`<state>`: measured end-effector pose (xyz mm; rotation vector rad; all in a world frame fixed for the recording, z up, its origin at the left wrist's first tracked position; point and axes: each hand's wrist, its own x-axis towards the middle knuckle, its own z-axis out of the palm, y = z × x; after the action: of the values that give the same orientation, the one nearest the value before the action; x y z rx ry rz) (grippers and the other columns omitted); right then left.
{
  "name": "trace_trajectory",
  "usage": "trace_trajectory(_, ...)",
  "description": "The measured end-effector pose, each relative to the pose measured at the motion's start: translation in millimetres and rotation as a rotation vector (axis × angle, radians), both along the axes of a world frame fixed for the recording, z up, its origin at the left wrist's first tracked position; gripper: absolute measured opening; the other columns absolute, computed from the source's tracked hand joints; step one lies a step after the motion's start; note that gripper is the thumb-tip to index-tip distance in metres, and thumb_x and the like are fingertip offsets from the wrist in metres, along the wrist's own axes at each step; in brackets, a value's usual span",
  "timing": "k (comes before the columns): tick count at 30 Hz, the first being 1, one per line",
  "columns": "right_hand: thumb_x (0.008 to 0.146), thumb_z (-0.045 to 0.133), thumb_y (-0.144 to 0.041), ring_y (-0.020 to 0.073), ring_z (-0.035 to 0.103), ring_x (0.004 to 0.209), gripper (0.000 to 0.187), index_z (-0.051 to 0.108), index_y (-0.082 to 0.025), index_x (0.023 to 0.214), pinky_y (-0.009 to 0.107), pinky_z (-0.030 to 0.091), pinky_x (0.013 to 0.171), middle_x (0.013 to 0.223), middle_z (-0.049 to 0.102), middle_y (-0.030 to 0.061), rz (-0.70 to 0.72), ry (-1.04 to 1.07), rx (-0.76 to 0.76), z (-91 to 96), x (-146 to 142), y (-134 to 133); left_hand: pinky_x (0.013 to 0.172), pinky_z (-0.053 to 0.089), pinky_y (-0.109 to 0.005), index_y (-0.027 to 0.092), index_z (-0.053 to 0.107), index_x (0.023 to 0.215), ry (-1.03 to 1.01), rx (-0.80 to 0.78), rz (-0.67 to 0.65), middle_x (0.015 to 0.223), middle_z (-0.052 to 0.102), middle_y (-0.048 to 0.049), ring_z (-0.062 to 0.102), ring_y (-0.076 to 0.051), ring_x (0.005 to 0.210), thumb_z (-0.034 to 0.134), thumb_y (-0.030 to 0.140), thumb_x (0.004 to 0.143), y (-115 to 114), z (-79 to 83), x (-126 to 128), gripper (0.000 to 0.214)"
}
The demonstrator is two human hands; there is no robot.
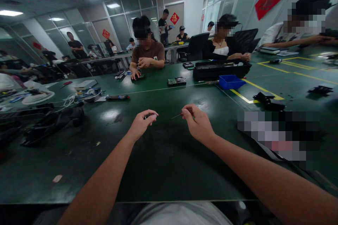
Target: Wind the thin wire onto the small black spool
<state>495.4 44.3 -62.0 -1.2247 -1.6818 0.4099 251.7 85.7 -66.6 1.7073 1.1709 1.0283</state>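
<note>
We are at a big green table [158, 175]. Near us, on the left, a pale scrap [57, 178] lies on it. Our two hands are up over the middle, near each other but not touching. Our left hand [142, 124] has its fingers curled in, nearly closed, and they pinch a small dark thing [149, 116]. It is too small for us to tell what it is. Our right hand [198, 121] has its fingers closed around a red screwdriver [181, 114]. Its thin tip points to the left hand and stops short of it. Past our hands, on the left, we see a long dark tool [117, 97] with a red end. Farther ahead is a flat box [176, 81] with a green top. To its right, a blue bin [231, 82] sits in front of a long black tray [206, 74]. Across from us is a person in a brown shirt [148, 54].
</note>
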Motion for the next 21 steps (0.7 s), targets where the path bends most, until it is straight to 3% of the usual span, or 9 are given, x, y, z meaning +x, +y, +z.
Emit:
trace_trajectory(3,0.099,0.045,-0.033,0.0194,0.066,0.076,0.019,0.059,-0.02,0.096,0.031,0.046,0.069,0.081,0.068,0.0039,0.006,0.002,-0.003,0.0,1,0,0.05,0.03,-0.021,0.017,0.063,0.078,-0.336,-0.049,0.113,0.067,0.053,0.0012,0.043,-0.008,0.053,0.074,0.038,0.074,5,3.9,-5,0.024)
trace_trajectory(6,0.1,0.044,-0.034,0.0192,0.066,0.076,0.02,0.059,-0.02,0.097,0.031,0.046,0.068,0.082,0.068,0.0039,0.01,-0.002,-0.008,-0.3,2,1,0.049,0.032,-0.02,0.016,0.061,0.076,-0.533,-0.061,0.211,0.068,0.053,0.0012,0.044,-0.008,0.052,0.077,0.033,0.069,10,13.2,-17,0.025)
trace_trajectory(11,0.099,0.044,-0.033,0.0192,0.066,0.075,0.019,0.059,-0.02,0.097,0.031,0.045,0.068,0.08,0.068,0.0035,0.007,-0.002,-0.017,-0.4,2,2,0.05,0.039,-0.022,0.015,0.061,0.085,-0.791,-0.152,0.373,0.07,0.052,0.0013,0.047,-0.01,0.053,0.067,0.026,0.075,12,33.7,-55,0.017)
trace_trajectory(16,0.099,0.044,-0.033,0.0188,0.065,0.074,0.02,0.059,-0.02,0.096,0.031,0.045,0.067,0.079,0.068,0.0031,0.02,-0.009,-0.022,-0.1,1,2,0.052,0.042,-0.024,0.015,0.057,0.086,-0.794,-0.156,0.615,0.069,0.054,0.0007,0.048,-0.011,0.055,0.05,0.017,0.084,-8,54.1,-108,0.008)
trace_trajectory(21,0.1,0.044,-0.033,0.0183,0.065,0.072,0.02,0.06,-0.02,0.097,0.031,0.045,0.065,0.078,0.067,0.0028,0.026,-0.007,-0.025,-1.2,1,2,0.059,0.044,-0.024,0.015,0.051,0.082,-0.571,-0.142,0.915,0.061,0.054,0.0032,0.049,-0.011,0.057,0.043,0.012,0.082,-37,67.1,-177,0.008)
